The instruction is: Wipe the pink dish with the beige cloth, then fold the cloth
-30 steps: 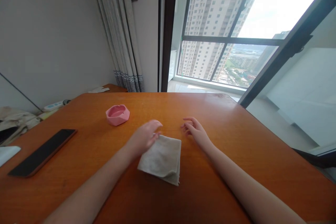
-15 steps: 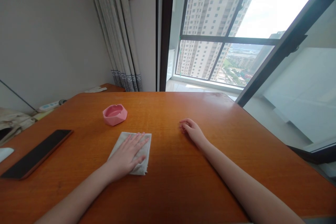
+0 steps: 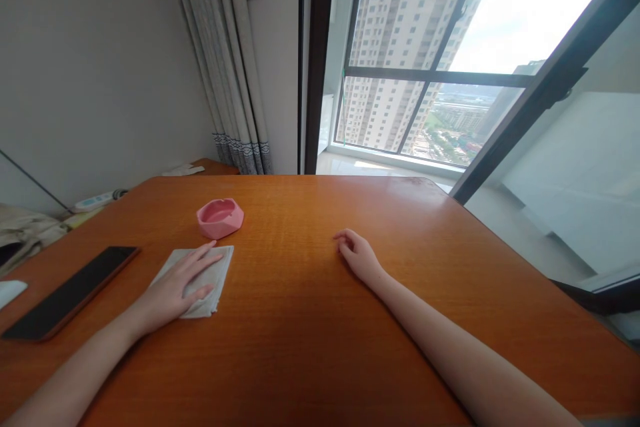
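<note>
Our left grip (image 3: 175,288), spread flat, lies on the folded light-grey cloth (image 3: 219,272) — pink faceted bowl (image 3: 220,220) just beyond; our right grip (image 3: 361,257), loosely curled, rests apart.

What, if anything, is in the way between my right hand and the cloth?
Nothing visible stands between your right hand and the near side edge of the cloth. Your left hand lies on the cloth and covers part of it. The pink dish sits beyond its far edge, off that path.
</note>
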`<state>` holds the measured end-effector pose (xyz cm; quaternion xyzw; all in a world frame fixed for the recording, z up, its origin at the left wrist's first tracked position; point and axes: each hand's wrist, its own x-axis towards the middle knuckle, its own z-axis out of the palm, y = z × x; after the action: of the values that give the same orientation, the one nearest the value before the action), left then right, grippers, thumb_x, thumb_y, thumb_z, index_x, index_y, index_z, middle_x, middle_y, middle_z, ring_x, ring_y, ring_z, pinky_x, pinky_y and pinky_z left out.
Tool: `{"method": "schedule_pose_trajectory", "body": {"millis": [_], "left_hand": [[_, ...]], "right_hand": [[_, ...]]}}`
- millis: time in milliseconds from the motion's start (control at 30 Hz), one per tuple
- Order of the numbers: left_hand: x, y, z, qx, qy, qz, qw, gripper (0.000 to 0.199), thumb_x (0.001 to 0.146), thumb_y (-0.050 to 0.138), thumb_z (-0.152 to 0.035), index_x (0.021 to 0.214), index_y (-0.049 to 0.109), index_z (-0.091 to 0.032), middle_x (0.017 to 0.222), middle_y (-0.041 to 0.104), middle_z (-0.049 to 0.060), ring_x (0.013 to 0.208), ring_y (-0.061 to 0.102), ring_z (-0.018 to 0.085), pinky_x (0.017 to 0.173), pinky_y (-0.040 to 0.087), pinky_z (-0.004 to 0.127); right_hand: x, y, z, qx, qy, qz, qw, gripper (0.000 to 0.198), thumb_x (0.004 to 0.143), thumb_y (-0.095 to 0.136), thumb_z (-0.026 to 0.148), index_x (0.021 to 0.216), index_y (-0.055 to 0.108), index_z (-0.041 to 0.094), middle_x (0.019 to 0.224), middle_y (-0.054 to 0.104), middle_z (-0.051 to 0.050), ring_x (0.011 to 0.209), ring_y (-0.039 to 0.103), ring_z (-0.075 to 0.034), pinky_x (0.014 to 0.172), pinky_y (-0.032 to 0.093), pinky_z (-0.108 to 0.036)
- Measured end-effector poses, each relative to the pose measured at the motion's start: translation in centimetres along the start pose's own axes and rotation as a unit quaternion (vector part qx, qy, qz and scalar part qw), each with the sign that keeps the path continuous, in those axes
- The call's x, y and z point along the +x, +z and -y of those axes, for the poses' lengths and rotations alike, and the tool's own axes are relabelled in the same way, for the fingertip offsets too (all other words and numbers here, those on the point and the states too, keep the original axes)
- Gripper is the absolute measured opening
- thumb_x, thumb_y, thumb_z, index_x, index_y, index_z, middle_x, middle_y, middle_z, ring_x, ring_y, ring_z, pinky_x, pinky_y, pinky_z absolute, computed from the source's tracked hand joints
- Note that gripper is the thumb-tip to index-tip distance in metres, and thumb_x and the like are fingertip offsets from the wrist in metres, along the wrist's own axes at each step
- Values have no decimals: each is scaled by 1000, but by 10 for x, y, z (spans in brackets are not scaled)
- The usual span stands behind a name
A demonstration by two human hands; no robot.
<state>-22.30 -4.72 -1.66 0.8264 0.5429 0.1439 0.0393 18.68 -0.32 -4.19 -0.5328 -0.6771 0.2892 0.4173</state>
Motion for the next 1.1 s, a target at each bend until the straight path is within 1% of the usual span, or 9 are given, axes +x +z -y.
{"method": "schedule_pose_trajectory", "body": {"millis": [100, 167, 233, 300, 367, 500, 633, 800, 1100], "left_hand": [[6, -5, -21, -39, -9, -76, 996, 35, 83, 43, -42, 114, 54, -32, 136, 45, -1, 120, 45, 26, 100, 38, 43], [16, 0, -46, -67, -6, -118, 991, 27, 84, 41, -35, 106, 55, -25, 119, 55, 4, 108, 52, 23, 95, 41, 40], [30, 12, -81, -122, 8, -127, 984, 24, 86, 38, -29, 101, 53, -21, 96, 59, 5, 86, 57, 18, 80, 47, 32], [51, 30, -120, -169, 59, -89, 980, 21, 86, 36, -25, 96, 54, -20, 86, 58, 4, 76, 56, 16, 72, 47, 28], [77, 50, -155, -178, 114, -56, 976, 16, 84, 39, -22, 87, 54, -19, 85, 59, 5, 79, 56, 16, 75, 46, 28], [134, 80, -197, -153, 49, -33, 986, 21, 83, 43, -26, 98, 54, -16, 81, 63, 6, 71, 60, 18, 65, 47, 30], [164, 93, -204, -125, 61, 4, 990, 29, 78, 44, -16, 102, 59, -12, 96, 67, 12, 89, 63, 23, 76, 49, 33], [156, 94, -197, -145, 113, 14, 983, 35, 72, 50, -14, 104, 62, -12, 106, 67, 11, 98, 61, 22, 84, 49, 30], [155, 94, -198, -149, 122, 16, 981, 36, 71, 49, -12, 104, 62, -7, 106, 66, 14, 99, 61, 23, 88, 48, 33]], "right_hand": [[6, 5, 3, -39, 22, -27, 999, 18, 75, 41, 22, 84, 57, 21, 64, 56, 2, 60, 52, -16, 61, 41, -28], [13, 12, 7, -67, 31, -36, 997, 17, 74, 42, 21, 81, 57, 22, 65, 57, 2, 62, 53, -16, 63, 41, -28], [19, 21, 13, -92, 31, -33, 995, 17, 75, 42, 21, 81, 58, 23, 65, 58, 2, 63, 53, -16, 63, 41, -28], [25, 30, 17, -103, 18, -22, 994, 17, 76, 43, 21, 83, 58, 23, 65, 58, 2, 63, 53, -16, 62, 40, -28], [29, 36, 19, -86, 1, -19, 996, 16, 79, 43, 24, 84, 58, 23, 65, 57, 2, 63, 53, -16, 62, 40, -28], [35, 37, 14, 27, -25, -59, 998, 26, 87, 38, 36, 87, 58, 21, 78, 62, -3, 75, 57, -17, 72, 44, -29], [36, 33, 9, 45, -75, -36, 996, 26, 87, 41, 36, 89, 61, 20, 93, 63, -5, 92, 57, -19, 86, 42, -32], [28, 31, 16, -9, -126, 20, 992, 20, 87, 43, 29, 84, 61, 21, 86, 61, -4, 86, 56, -17, 81, 42, -31], [26, 29, 17, -14, -136, 22, 990, 21, 89, 42, 25, 87, 62, 21, 88, 60, -4, 88, 54, -17, 83, 42, -31]]}}
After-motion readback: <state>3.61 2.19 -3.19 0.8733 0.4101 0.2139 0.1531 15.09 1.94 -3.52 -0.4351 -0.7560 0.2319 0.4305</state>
